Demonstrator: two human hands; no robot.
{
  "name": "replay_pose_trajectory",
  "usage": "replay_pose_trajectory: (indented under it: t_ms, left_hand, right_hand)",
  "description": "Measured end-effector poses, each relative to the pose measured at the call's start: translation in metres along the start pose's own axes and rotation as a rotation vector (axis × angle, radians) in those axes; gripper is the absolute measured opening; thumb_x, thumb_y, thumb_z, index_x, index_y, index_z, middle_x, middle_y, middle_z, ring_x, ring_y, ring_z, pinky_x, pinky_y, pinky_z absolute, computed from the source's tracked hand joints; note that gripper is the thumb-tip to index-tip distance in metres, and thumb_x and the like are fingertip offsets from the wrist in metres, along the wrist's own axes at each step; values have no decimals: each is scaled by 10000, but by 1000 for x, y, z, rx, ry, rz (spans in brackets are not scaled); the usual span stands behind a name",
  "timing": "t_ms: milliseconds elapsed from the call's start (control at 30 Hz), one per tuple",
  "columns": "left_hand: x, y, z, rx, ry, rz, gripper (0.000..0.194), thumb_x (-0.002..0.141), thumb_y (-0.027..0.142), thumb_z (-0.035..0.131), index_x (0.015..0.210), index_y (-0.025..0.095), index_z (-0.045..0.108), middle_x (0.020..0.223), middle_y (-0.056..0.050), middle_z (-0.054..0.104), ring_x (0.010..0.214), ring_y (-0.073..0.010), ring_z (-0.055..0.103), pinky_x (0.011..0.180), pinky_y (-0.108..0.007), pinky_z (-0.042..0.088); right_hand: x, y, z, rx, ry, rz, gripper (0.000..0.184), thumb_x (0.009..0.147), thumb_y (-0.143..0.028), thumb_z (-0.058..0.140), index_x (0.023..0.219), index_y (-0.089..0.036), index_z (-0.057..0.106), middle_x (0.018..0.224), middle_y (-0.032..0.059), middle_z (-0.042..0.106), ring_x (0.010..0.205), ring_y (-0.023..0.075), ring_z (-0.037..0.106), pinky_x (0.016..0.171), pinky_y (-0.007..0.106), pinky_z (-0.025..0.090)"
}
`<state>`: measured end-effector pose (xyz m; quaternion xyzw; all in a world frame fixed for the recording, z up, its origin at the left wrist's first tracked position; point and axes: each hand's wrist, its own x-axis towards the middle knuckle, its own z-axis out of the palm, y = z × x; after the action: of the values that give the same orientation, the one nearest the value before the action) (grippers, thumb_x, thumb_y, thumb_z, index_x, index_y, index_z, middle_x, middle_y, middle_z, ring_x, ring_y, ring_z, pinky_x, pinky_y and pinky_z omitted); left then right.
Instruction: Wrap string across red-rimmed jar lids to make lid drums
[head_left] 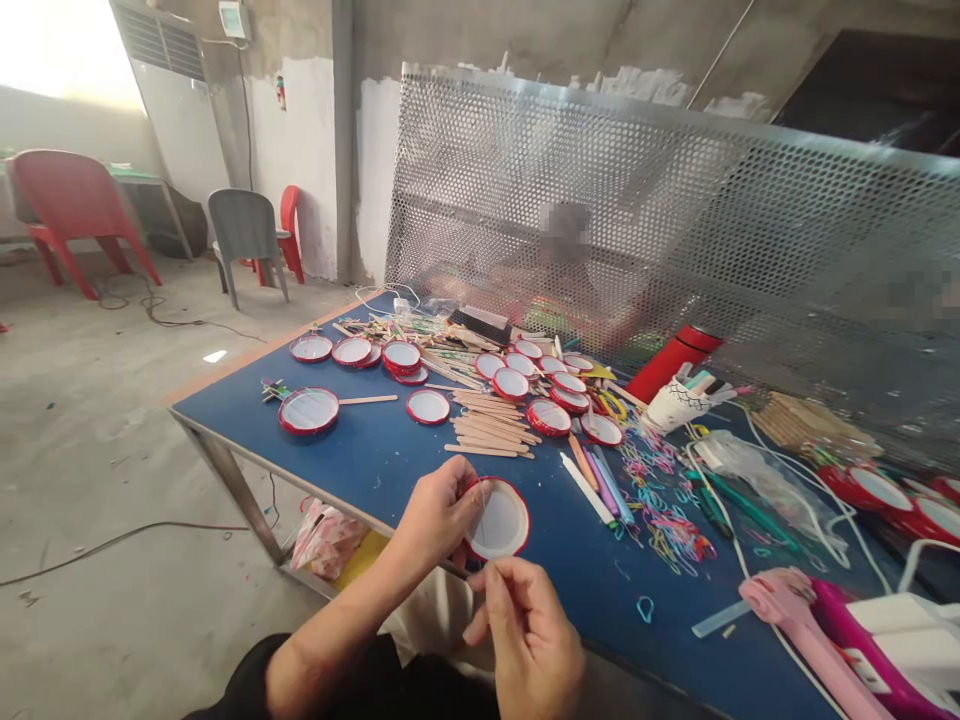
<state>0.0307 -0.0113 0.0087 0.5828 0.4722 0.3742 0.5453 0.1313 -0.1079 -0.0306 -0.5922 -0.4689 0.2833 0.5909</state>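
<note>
My left hand (450, 505) grips a small red-rimmed drum (504, 522) with a pale round face, above the table's front edge. A thin string (483, 505) runs down across that face. Just below the drum, my right hand (525, 630) is closed in a pinch, thumb against forefinger, at the string's lower end. Farther back lie wooden craft sticks (491, 425) in a loose stack. Several more red-rimmed drums (428, 406) are spread around them; one drum (308, 410) at the left has a stick poking out from its side.
On the blue table (360, 470) are markers (589, 490), tangled coloured bands (667, 500), a red bottle (675, 362), a cup of pens (675, 402) and a pink glue gun (795, 620). Behind stands a perforated metal panel (480, 150), with a person beyond it. Chairs (244, 230) stand left.
</note>
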Motion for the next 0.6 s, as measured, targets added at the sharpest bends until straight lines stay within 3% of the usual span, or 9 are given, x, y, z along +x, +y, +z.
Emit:
replay_pose_trajectory:
  t_ms: [267,400,467,600]
  left_hand:
    - [1,-4,1,-6,27,16,253,888,415,519,743,245,402,468,114,473,281,-85,483,261,-141,248]
    - [3,-8,0,-53,31,33,272,898,447,506,748,246,401,456,121,455,265,-81,467,270,-147,221]
    - [4,-8,-1,-71,30,37,279,897,456,506,749,245,400,473,123,451,265,-76,460,274,-150,218]
    - [2,-3,-5,-1,-30,25,275,879,445,528,739,239,411,504,122,437,280,-73,460,265,-155,220]
  right_hand:
    - [-1,-6,4,192,104,213,291,812,-469,698,827,-178,688,484,-8,662,416,141,614,463,206,504]
    - [-6,3,0,305,206,244,320,753,-466,764,833,-164,694,789,70,787,400,118,620,469,223,529]
    - [-6,9,-7,356,250,269,339,750,-473,772,848,-165,668,840,70,788,378,94,595,429,199,502]
    - [3,15,-23,257,239,189,371,834,-524,681,944,-172,635,700,21,733,325,74,507,324,169,385]
